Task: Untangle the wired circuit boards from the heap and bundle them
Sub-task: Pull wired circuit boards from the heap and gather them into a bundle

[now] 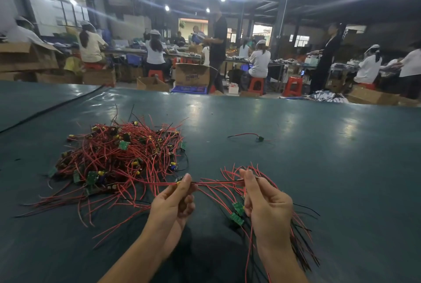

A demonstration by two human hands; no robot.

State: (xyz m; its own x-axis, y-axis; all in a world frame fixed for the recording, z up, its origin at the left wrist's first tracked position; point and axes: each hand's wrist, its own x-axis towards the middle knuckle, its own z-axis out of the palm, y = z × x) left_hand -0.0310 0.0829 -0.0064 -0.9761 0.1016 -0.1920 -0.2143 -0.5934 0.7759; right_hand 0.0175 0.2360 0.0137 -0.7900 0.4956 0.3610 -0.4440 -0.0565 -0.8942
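A red-wired circuit board (180,180) is pinched by the left hand (175,203), a red-wired board bundle (238,208) gripped by the right hand (266,205); strands of the tangled red heap (118,157) could be snagged.

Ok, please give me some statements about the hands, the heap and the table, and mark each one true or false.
1. The wires in the heap are mostly red. True.
2. The right hand is empty. False: it holds a bundle of wired boards.
3. One stray board lies alone on the table. True.
4. The left hand lies flat on the table. False: its fingers pinch a wire that runs to the right hand.
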